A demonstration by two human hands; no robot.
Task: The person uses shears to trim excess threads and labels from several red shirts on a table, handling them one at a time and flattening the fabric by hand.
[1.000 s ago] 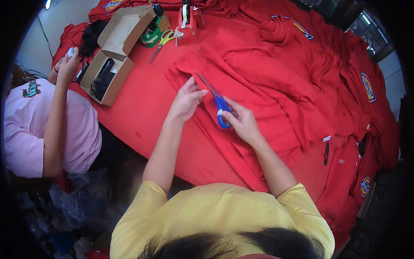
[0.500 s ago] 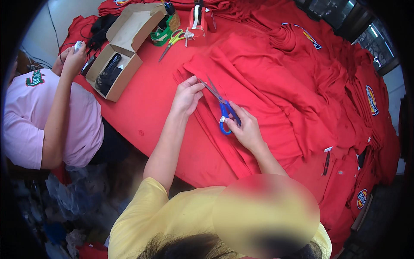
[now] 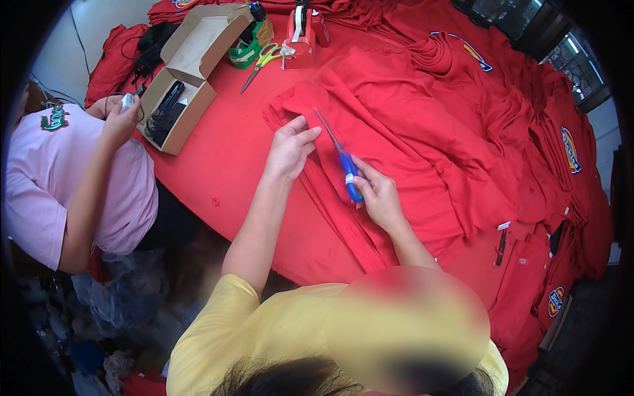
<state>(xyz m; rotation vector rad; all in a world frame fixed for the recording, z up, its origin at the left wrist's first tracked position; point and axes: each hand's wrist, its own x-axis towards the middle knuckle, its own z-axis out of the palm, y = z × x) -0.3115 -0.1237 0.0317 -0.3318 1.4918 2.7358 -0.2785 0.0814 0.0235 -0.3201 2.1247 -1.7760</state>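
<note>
Blue-handled scissors are gripped in my right hand, their blades together and pointing away from me to the upper left. Left of the blades, my left hand is raised with thumb and forefinger pinched together; whatever sits between them is too small to make out. Beneath both hands lies a large piece of red fabric, rumpled and folded, its near left edge in layers. The blade tips stop just right of my left fingertips, apart from them.
On the red-covered table are an open cardboard box with black items, yellow-green scissors, a green tape roll and a tape dispenser. At left, a person in a pink shirt holds a small white object. Red garments pile up right.
The scissors in my right hand have closed and turned edge-on. My left hand has barely moved. The other person's hands have lowered with the white object.
</note>
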